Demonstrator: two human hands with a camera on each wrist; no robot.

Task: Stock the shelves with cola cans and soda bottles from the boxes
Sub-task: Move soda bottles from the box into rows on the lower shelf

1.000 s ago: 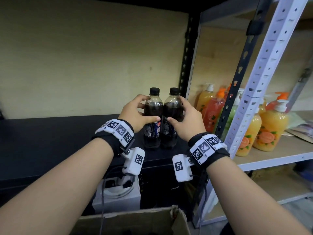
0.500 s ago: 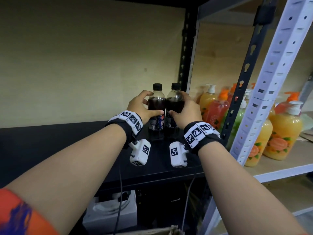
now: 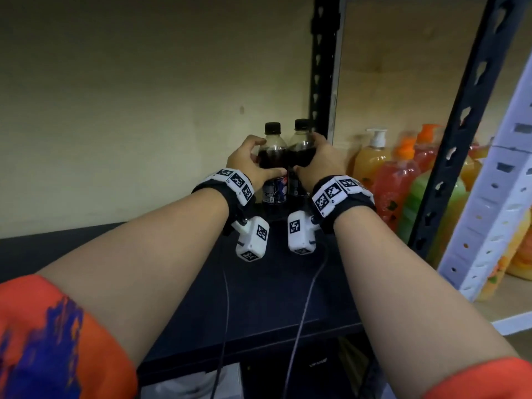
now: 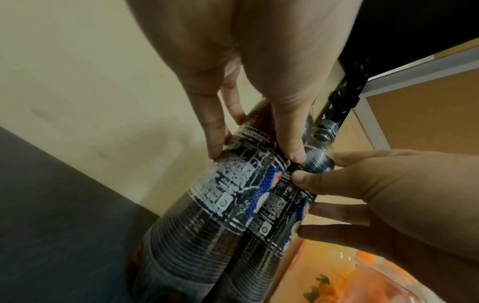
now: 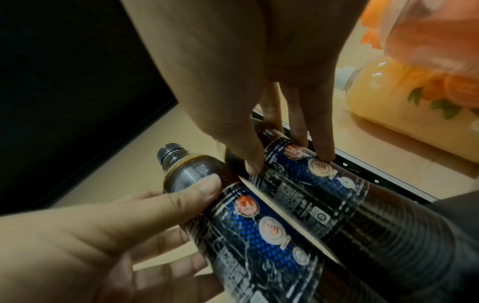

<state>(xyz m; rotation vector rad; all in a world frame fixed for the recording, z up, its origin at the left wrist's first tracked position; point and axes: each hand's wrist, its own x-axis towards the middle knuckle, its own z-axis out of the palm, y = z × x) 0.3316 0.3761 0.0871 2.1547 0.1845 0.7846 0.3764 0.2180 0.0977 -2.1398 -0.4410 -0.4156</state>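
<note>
Both hands are up at the back of the dark shelf (image 3: 288, 283) — each one wrapped round a soda bottle. The left hand (image 3: 247, 162) curls its thumb and fingers around the left bottle (image 3: 272, 156) at the top of its label, and the right hand (image 3: 319, 162) does the same on the right bottle (image 3: 302, 152). The two bottles stand upright, side by side and touching, black caps on top, dark cola inside, close to the beige back wall (image 3: 144, 110) and just beside the black upright post (image 3: 322, 67). Whether their bases are fully down on the shelf is hard to say — the wrists and the white wrist cameras (image 3: 253, 237) cover that spot. Past the post, on the next unit's pale shelf, stand orange, red and green pump bottles (image 3: 371, 159).
</note>
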